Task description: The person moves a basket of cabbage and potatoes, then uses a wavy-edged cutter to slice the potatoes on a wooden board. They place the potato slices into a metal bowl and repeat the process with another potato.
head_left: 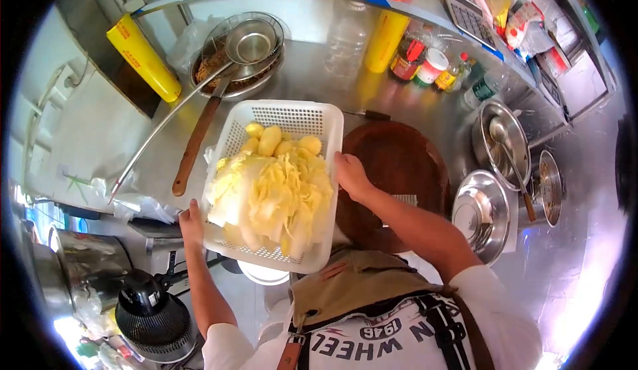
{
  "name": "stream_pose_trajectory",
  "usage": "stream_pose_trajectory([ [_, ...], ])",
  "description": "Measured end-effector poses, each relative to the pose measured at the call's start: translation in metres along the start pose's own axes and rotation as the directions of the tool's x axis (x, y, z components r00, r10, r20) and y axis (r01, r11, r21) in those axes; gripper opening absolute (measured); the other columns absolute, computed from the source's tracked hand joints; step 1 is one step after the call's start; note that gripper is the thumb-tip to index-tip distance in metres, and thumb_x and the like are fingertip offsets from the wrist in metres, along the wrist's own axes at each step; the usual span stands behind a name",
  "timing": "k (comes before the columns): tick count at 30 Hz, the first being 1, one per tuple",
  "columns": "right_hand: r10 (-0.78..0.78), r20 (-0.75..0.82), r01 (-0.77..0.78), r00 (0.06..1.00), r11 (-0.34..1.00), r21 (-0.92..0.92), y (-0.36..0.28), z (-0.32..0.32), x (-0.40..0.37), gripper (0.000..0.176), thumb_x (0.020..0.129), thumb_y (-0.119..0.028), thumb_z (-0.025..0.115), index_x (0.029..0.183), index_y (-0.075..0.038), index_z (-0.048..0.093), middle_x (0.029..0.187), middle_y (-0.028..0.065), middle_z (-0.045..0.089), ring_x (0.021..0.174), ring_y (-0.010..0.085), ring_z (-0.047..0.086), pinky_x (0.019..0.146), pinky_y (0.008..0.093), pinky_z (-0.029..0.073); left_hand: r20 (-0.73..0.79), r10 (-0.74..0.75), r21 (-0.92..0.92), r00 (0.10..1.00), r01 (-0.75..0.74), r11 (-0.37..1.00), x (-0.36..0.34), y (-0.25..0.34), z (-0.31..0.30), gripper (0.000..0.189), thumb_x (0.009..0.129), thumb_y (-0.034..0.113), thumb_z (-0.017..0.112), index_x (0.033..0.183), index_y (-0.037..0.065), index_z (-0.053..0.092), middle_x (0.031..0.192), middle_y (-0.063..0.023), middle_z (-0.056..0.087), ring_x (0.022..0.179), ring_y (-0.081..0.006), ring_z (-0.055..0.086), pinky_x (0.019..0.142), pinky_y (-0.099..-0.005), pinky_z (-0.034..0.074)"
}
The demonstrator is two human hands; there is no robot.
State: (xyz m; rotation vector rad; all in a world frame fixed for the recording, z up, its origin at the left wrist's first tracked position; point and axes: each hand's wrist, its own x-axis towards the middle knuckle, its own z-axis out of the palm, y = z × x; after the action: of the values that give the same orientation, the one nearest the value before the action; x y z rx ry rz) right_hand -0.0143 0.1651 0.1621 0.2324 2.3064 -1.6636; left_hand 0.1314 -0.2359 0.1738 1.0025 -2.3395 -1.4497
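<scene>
White plastic and slotted on every side, the basket [292, 114] fills the middle of the scene, gripped in both hands at the near edge of a steel table [405, 97]. Whether it rests on the table or is lifted clear cannot be told. It is heaped with shredded pale cabbage [279, 197], and peeled yellow potatoes [272, 141] lie at its far end.

The left hand [191, 220] holds the basket's near left corner, fingers curled tight on the rim. The right hand [350, 174] holds the middle of its right rim, fingers closed over the edge.

Just right of the basket, partly under the right forearm, lies a round dark wooden chopping board [399, 154]. Further right of the basket stand steel bowls [482, 214].

Beyond the basket's far left corner, a wooden-handled utensil [196, 137] leans out of a metal basin [242, 54] that touches the basket's rim. A yellow roll [143, 58] lies well to the left of the basket's far end. Sauce jars and bottles [432, 68] stand beyond its far right corner.
</scene>
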Motion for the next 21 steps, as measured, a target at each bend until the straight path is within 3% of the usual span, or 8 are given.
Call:
stream_pose_trajectory([
  [3,0.162,0.164,-0.166,0.973,0.986,0.010,-0.016,0.010,-0.014,0.045,0.094,-0.032,0.042,0.092,0.007,0.063,0.082,0.0197,0.065,0.071,0.0258,0.065,0.051,0.0378,0.050,-0.055,0.063,0.017,0.996,-0.063,0.998,0.020,-0.024,0.000,0.057,0.098,0.044,0.048,0.064,-0.001,0.048,0.059,-0.0013,0.046,0.058,-0.0123,0.039,0.054,-0.0344,0.035],
  [6,0.182,0.247,-0.208,0.952,0.974,0.085,-0.012,0.006,-0.017,0.040,0.095,-0.032,0.045,0.092,0.004,0.063,0.078,0.0096,0.064,0.064,0.0187,0.062,0.051,0.0319,0.051,-0.082,0.056,-0.007,0.995,-0.057,0.998,0.038,-0.039,0.001,0.059,0.099,0.045,0.046,0.063,-0.002,0.046,0.057,-0.0035,0.044,0.058,-0.0139,0.039,0.054,-0.0368,0.034],
  [8,0.234,0.420,-0.234,0.877,0.971,-0.052,-0.018,-0.023,-0.018,0.039,0.094,-0.033,0.048,0.104,0.002,0.063,0.086,0.0085,0.066,0.070,0.0171,0.064,0.060,0.0311,0.054,-0.064,0.063,0.039,0.996,-0.060,0.997,0.043,-0.032,0.001,0.060,0.099,0.045,0.045,0.064,-0.003,0.047,0.056,-0.0058,0.044,0.059,-0.0152,0.039,0.055,-0.0377,0.035],
  [12,-0.216,0.091,0.230,0.972,0.804,-0.548,0.007,-0.090,-0.043,0.037,0.088,-0.028,0.058,0.108,0.004,0.062,0.096,0.0214,0.065,0.084,0.0336,0.067,0.079,0.0445,0.053,-0.023,0.505,0.576,0.863,-0.402,0.712,0.039,-0.011,0.000,0.045,0.098,0.033,0.046,0.079,-0.006,0.060,0.071,-0.0203,0.063,0.066,-0.0382,0.060,0.063,-0.0486,0.044],
  [13,-0.224,0.071,0.214,0.972,0.723,-0.657,0.026,-0.108,-0.056,0.036,0.085,-0.022,0.061,0.112,0.001,0.060,0.102,0.0217,0.064,0.090,0.0363,0.064,0.082,0.0437,0.052,0.084,0.322,0.564,0.943,-0.312,0.765,0.012,0.035,0.003,0.033,0.094,0.027,0.051,0.090,-0.003,0.064,0.087,-0.0215,0.066,0.081,-0.0434,0.062,0.071,-0.0503,0.048],
  [14,-0.237,0.055,0.196,0.970,0.627,-0.754,0.044,-0.126,-0.069,0.039,0.081,-0.017,0.064,0.116,-0.001,0.059,0.108,0.0219,0.063,0.096,0.0390,0.062,0.085,0.0428,0.051,0.021,0.536,0.612,0.844,-0.435,0.660,-0.015,0.056,0.017,0.024,0.090,0.022,0.058,0.095,-0.001,0.065,0.095,-0.0203,0.066,0.088,-0.0391,0.063,0.076,-0.0465,0.049],
  [17,-0.151,0.161,0.209,0.975,0.403,-0.891,0.081,-0.161,-0.109,0.053,0.075,-0.015,0.067,0.124,-0.002,0.054,0.127,0.0224,0.053,0.117,0.0405,0.050,0.099,0.0457,0.042,0.238,0.497,0.105,0.834,-0.531,0.841,-0.056,0.121,0.092,0.016,0.087,0.012,0.062,0.096,0.000,0.065,0.094,-0.0179,0.065,0.091,-0.0361,0.062,0.083,-0.0406,0.049],
  [21,-0.179,0.299,0.342,0.937,0.312,-0.886,0.097,-0.161,-0.128,0.064,0.075,-0.016,0.069,0.133,-0.002,0.045,0.136,0.0242,0.045,0.126,0.0403,0.044,0.103,0.0466,0.040,0.530,0.709,0.115,0.465,-0.868,0.484,-0.024,0.169,0.223,0.021,0.080,0.014,0.064,0.096,0.000,0.067,0.094,-0.0227,0.065,0.093,-0.0392,0.062,0.083,-0.0478,0.049],
])
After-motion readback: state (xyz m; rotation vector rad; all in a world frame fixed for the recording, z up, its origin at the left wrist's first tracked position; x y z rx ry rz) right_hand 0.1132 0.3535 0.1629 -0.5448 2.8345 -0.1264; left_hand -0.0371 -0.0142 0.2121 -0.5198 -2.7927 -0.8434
